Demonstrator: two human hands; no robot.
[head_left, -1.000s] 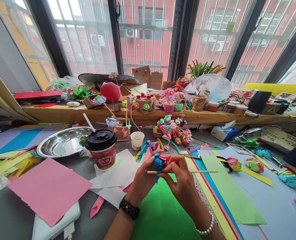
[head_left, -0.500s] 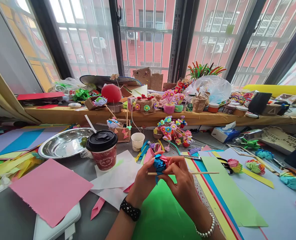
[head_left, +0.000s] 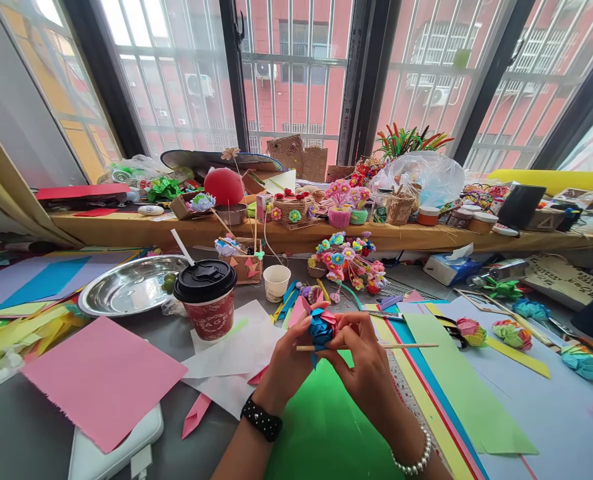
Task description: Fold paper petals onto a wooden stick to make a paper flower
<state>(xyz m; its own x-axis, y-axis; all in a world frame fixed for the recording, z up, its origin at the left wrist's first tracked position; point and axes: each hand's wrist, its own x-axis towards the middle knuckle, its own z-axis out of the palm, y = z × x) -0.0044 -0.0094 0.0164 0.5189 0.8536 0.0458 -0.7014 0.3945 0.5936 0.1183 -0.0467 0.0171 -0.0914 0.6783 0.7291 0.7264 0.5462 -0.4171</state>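
A folded blue and pink paper flower (head_left: 322,327) sits between both my hands above the table. My left hand (head_left: 286,363) is closed round its left side, thumb and fingers pinching the paper. My right hand (head_left: 369,367) is closed on its right side and also pinches a thin wooden stick (head_left: 411,345) that runs crosswise under the flower and juts out to the right. A green paper sheet (head_left: 321,427) lies under my wrists.
A lidded red paper cup (head_left: 207,297), a metal dish (head_left: 126,287) and a pink sheet (head_left: 101,377) lie to the left. Coloured paper strips (head_left: 456,380) and finished paper flowers (head_left: 511,332) lie to the right. A windowsill crowded with craft items (head_left: 346,200) runs behind.
My hands and the flower have hardly moved; the fingers have shifted slightly on the paper.
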